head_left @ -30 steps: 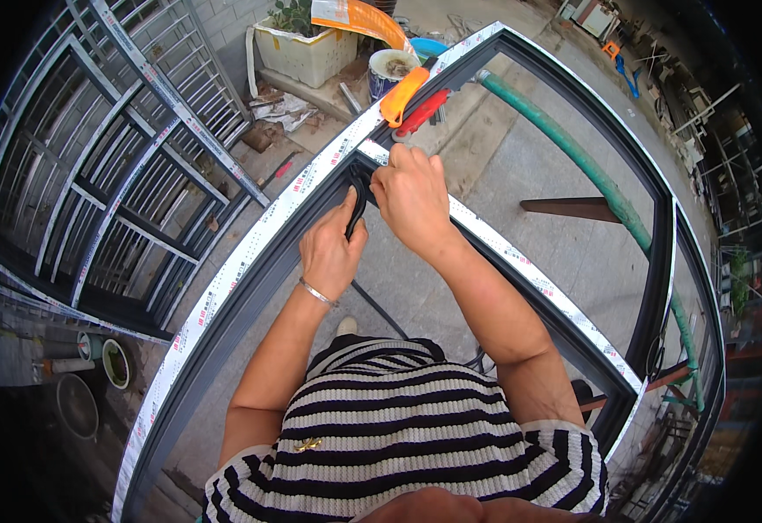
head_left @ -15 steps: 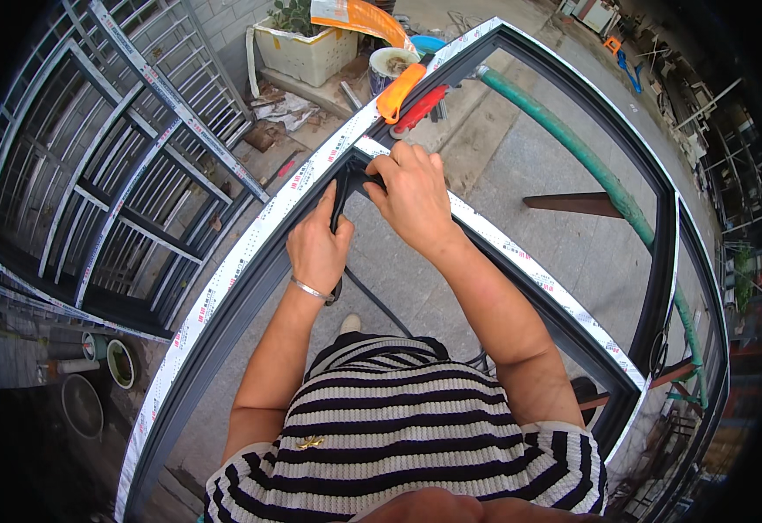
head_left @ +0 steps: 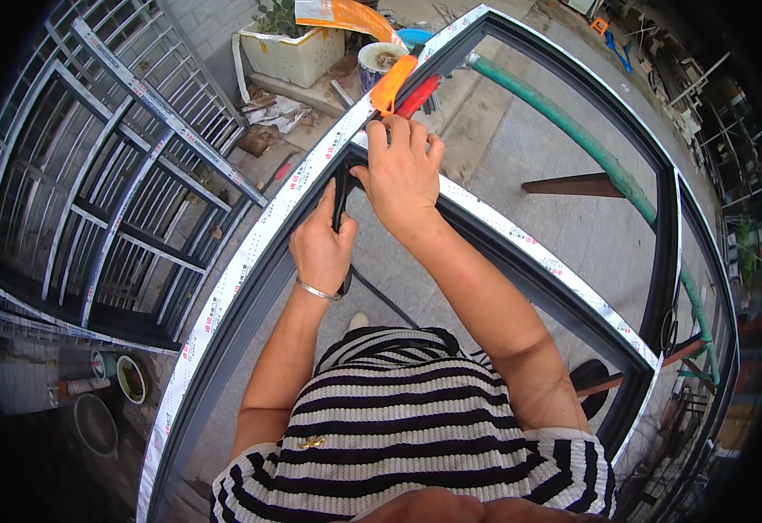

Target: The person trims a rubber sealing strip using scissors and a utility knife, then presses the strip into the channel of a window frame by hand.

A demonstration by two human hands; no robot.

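A large window frame (head_left: pixel 267 228), dark grey with white printed film on its faces, lies across in front of me. At its inner corner, my left hand (head_left: pixel 321 240) grips a black rubber strip (head_left: pixel 341 202), the index finger stretched along it toward the corner. A loose black length (head_left: pixel 381 298) hangs below that hand. My right hand (head_left: pixel 398 179) is hooked over the crossbar beside the corner, fingers on top, thumb pressed into the inner groove. Whether it also holds the strip is hidden. Just beyond, an orange-handled tool (head_left: pixel 393 84) and a red-handled tool (head_left: pixel 418 96) rest by the frame.
Metal grille frames (head_left: pixel 119 205) stand at the left. A white planter box (head_left: pixel 289 57) and a paint bucket (head_left: pixel 379 61) are at the far side. Under the frame, a green pole (head_left: pixel 564 126) runs across the right. Basins (head_left: pixel 132 379) sit at lower left.
My right hand has gone from pinching at the corner to lying over the crossbar, thumb in the groove. The left hand keeps its grip. The whole view has shifted slightly.
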